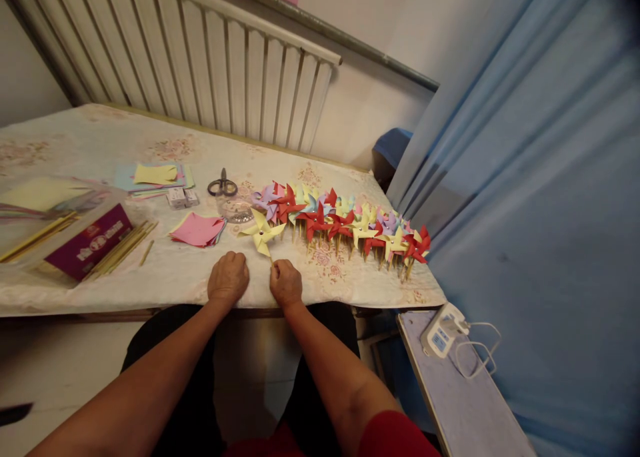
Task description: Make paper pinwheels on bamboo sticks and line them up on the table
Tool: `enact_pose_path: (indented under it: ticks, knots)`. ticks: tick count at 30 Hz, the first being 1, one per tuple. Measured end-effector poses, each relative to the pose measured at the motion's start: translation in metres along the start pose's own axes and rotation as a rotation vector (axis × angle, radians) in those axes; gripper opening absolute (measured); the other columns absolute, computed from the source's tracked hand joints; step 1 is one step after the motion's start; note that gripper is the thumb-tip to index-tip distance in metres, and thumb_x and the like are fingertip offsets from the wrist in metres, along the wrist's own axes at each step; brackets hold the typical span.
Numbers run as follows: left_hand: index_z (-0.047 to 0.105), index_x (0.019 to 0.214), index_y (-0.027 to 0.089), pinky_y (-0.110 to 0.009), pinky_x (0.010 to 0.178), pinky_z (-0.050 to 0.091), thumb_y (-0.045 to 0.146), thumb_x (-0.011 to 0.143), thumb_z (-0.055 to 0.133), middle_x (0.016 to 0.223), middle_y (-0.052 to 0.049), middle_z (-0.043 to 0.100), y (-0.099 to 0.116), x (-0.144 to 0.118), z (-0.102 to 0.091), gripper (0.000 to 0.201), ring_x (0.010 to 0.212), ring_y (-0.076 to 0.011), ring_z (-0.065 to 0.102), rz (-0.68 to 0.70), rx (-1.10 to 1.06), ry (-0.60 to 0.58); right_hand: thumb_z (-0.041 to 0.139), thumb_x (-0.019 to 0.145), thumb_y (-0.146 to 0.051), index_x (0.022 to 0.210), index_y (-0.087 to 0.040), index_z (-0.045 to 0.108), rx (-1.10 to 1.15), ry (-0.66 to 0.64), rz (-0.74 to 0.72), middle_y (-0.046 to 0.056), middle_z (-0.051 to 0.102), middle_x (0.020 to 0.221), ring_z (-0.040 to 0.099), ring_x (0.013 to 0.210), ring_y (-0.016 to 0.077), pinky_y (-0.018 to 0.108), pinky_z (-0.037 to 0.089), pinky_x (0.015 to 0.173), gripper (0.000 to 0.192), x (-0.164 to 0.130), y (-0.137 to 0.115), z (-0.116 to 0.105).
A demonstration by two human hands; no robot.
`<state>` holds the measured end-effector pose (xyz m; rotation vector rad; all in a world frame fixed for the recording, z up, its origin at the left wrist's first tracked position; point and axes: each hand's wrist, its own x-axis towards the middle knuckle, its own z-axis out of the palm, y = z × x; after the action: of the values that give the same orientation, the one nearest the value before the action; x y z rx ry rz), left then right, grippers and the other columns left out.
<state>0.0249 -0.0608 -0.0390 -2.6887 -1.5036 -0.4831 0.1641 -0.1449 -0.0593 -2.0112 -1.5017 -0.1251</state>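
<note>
My right hand point(286, 283) grips the thin stick of a yellow paper pinwheel point(261, 233) that lies on the table point(165, 277) near its front edge. Just to its left, my left hand point(228, 277) rests on the cloth with fingers curled and nothing visible in it. To the right of the yellow pinwheel lies a long row of finished pinwheels point(350, 223) in red, yellow, purple and blue.
Scissors point(223, 186), a pink paper stack point(198, 230), coloured paper sheets point(153, 175), a purple box point(90, 240) with wooden sticks point(123, 247) lie to the left. A radiator point(200, 57) stands behind. A blue curtain point(540, 177) hangs at right, above a low surface with a white device point(443, 330).
</note>
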Motion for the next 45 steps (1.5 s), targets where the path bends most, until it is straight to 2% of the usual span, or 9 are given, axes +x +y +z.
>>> enact_pose_path:
  ticks: [11,26,31,38,45]
  knots:
    - [0.063,0.09,0.014,-0.038,0.077,0.04,0.022,0.095,0.037,0.091,-0.014,0.06,-0.002,-0.001,0.003,0.028,0.089,-0.028,0.057,0.03,-0.016,0.035,0.053,0.092,-0.014,0.089,-0.02,0.061,-0.003,-0.01,-0.01,0.003,0.066,0.088,0.061,0.083,0.0158,0.024,0.043,0.073,0.011,0.0,0.0,-0.001]
    - [0.061,0.087,0.018,-0.037,0.078,0.041,0.026,0.096,0.038,0.088,-0.011,0.063,-0.003,0.003,0.002,0.026,0.088,-0.0262,0.059,0.03,-0.134,-0.019,0.05,0.092,-0.014,0.087,-0.02,0.063,0.113,0.025,0.011,0.003,0.065,0.084,0.06,0.079,0.0169,0.026,0.043,0.072,0.015,-0.001,0.001,-0.001]
    - [0.06,0.081,0.02,-0.035,0.08,0.044,0.028,0.094,0.041,0.087,-0.008,0.065,0.003,0.015,0.01,0.024,0.087,-0.023,0.061,-0.026,-0.444,-0.067,0.052,0.091,-0.014,0.089,-0.02,0.064,0.183,0.047,0.093,0.003,0.067,0.084,0.06,0.078,0.0176,0.027,0.044,0.071,0.014,0.003,-0.001,0.0]
    - [0.063,0.082,0.02,-0.035,0.081,0.046,0.037,0.085,0.049,0.086,-0.005,0.067,0.016,0.032,0.019,0.022,0.084,-0.0216,0.06,-0.153,-0.939,-0.036,0.055,0.088,-0.014,0.087,-0.02,0.066,0.294,0.061,0.147,0.003,0.067,0.081,0.061,0.076,0.0179,0.028,0.045,0.071,0.013,0.018,-0.006,0.008]
    - [0.063,0.077,0.019,-0.029,0.067,0.046,0.044,0.07,0.062,0.07,0.0,0.062,0.029,0.045,0.007,0.026,0.068,-0.0174,0.057,-0.297,-1.313,-0.109,0.049,0.089,-0.013,0.08,-0.019,0.066,0.432,0.092,0.186,0.003,0.067,0.078,0.06,0.075,0.0169,0.027,0.045,0.071,0.02,0.036,-0.017,0.013]
